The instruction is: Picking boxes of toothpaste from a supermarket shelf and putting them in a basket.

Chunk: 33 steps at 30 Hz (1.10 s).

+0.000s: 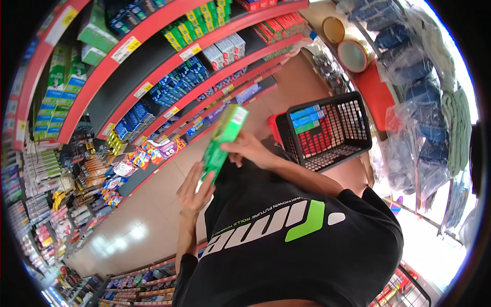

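Observation:
Both my hands hold a long green carton (224,142), shaped like a toothpaste box, tilted above the aisle floor in front of my black shirt. My left hand (195,188) grips its lower end, fingers spread along the side. My right hand (247,149) holds the carton near its middle, the thumb lying across the face. A white patch shows at the upper end. To the right of my right hand stands a black plastic shopping basket (328,132). Blue cartons (307,114) and a green carton (307,126) appear at its left side.
Red-edged shelves (126,50) curve along the left with boxed goods. Colourful packets (153,153) line a low shelf above the tiled floor (153,215). Folded jeans in plastic (425,99) hang at the right. Round containers (353,55) stand beyond the basket.

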### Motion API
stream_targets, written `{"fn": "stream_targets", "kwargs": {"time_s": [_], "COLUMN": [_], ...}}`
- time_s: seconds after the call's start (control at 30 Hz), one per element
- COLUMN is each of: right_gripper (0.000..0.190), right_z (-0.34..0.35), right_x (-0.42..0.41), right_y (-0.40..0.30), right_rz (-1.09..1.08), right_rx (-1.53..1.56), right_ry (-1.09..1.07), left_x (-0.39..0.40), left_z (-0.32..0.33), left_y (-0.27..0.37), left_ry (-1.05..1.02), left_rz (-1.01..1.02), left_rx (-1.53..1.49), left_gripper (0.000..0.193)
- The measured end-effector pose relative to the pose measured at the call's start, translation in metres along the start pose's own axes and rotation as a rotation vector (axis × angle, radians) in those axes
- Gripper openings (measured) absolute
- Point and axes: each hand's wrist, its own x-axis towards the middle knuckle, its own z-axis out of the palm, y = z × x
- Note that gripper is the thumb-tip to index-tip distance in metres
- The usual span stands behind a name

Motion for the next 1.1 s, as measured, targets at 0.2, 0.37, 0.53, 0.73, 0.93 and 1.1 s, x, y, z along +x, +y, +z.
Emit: {"fn": "stream_targets", "kwargs": {"time_s": [0.2, 0.37, 0.53, 0.73, 0.93, 1.1], "right_gripper": [0.043, 0.035, 0.035, 0.036, 0.041, 0.036], "right_z": [-0.111, -0.199, -0.299, -0.391, -0.403, -0.409], "right_x": [-0.074, -0.135, -0.148, -0.097, -0.084, -0.078], "right_y": [0.034, 0.078, 0.148, 0.216, 0.227, 0.235], "right_rz": [0.074, 0.003, 0.051, 0.132, 0.178, 0.396], "right_rx": [0.037, 0.078, 0.16, 0.282, 0.264, -0.014], "right_ry": [0.514, 1.008, 1.145, 1.074, 0.972, 0.981], "left_x": [0.06, 0.1, 0.1, 0.088, 0.083, 0.074], "left_z": [0.116, 0.224, 0.328, 0.427, 0.46, 0.461], "left_y": [0.036, 0.089, 0.149, 0.163, 0.157, 0.158], "left_ry": [-0.215, -0.519, -0.72, -0.988, -1.175, -1.158], "left_rz": [0.176, 0.424, 0.578, 0.573, 0.419, 0.323], "left_rx": [-0.286, -0.375, -0.308, -0.282, -0.246, -0.195], "left_gripper": [0.048, 0.046, 0.053, 0.056, 0.061, 0.056]}}
